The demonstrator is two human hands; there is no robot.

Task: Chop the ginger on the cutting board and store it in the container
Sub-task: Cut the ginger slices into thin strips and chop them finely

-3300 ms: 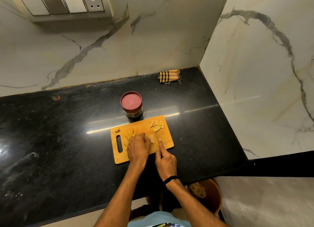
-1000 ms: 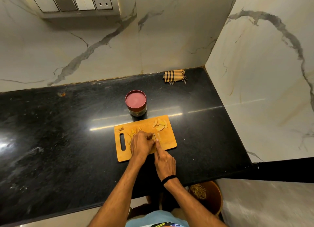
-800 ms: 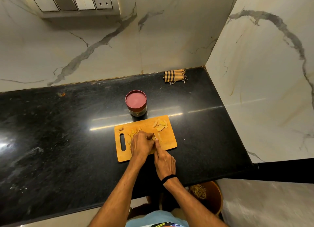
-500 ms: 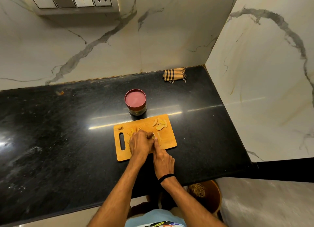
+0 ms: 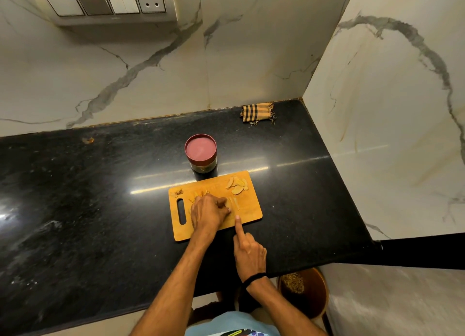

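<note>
An orange cutting board (image 5: 249,211) lies on the black counter. Ginger slices (image 5: 237,184) sit at its far right corner, and thin ginger strips (image 5: 201,193) lie just beyond my left hand. My left hand (image 5: 207,211) rests on the board with curled fingers, holding down a ginger piece (image 5: 228,204). My right hand (image 5: 249,250) is at the board's near edge, index finger stretched forward along a thin knife (image 5: 235,204) whose blade is barely visible. A round container (image 5: 200,150) with a dark red lid on stands just behind the board.
A folded striped cloth (image 5: 258,112) lies in the far right corner by the marble walls. A switch panel (image 5: 105,0) hangs on the back wall. A brown bin (image 5: 304,290) stands on the floor below the counter's front edge (image 5: 314,262).
My right hand has drawn back toward me, from beside the left hand's fingers to the board's near edge. The left hand stays on the ginger.
</note>
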